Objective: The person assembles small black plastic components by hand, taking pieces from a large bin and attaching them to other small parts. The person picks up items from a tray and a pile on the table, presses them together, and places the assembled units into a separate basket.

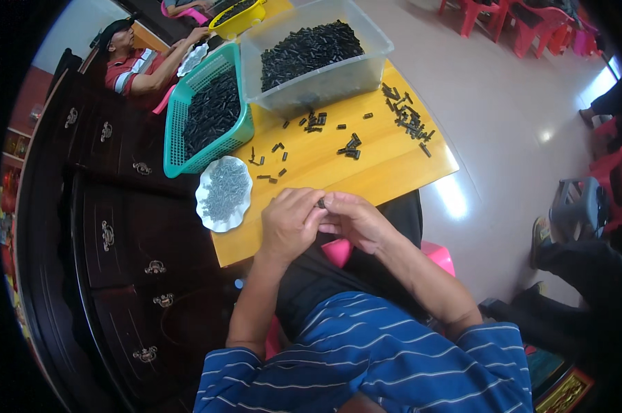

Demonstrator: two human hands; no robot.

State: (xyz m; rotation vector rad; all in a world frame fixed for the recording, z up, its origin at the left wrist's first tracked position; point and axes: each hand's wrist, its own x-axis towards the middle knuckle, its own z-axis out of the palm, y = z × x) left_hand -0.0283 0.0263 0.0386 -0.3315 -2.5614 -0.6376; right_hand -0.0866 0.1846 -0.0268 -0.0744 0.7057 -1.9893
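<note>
Both hands meet just over the near edge of the yellow wooden table (380,180). A small dark piece (320,204) shows between the fingertips of my left hand (289,224) and my right hand (356,219), which are closed around it. Most of it is covered by the fingers. Left of the hands, a white scalloped plate (205,212) holds many small clear or silvery pins (226,191). Loose black plastic pieces (352,146) lie scattered beyond the hands, with a denser pile (409,122) near the right edge.
A teal basket (175,148) and a large translucent bin (311,93), both full of black pieces, stand at the back. Dark drawers (118,206) border the left. A co-worker (142,72) sits far left by a yellow basket (245,24). A grey stool (578,206) stands right.
</note>
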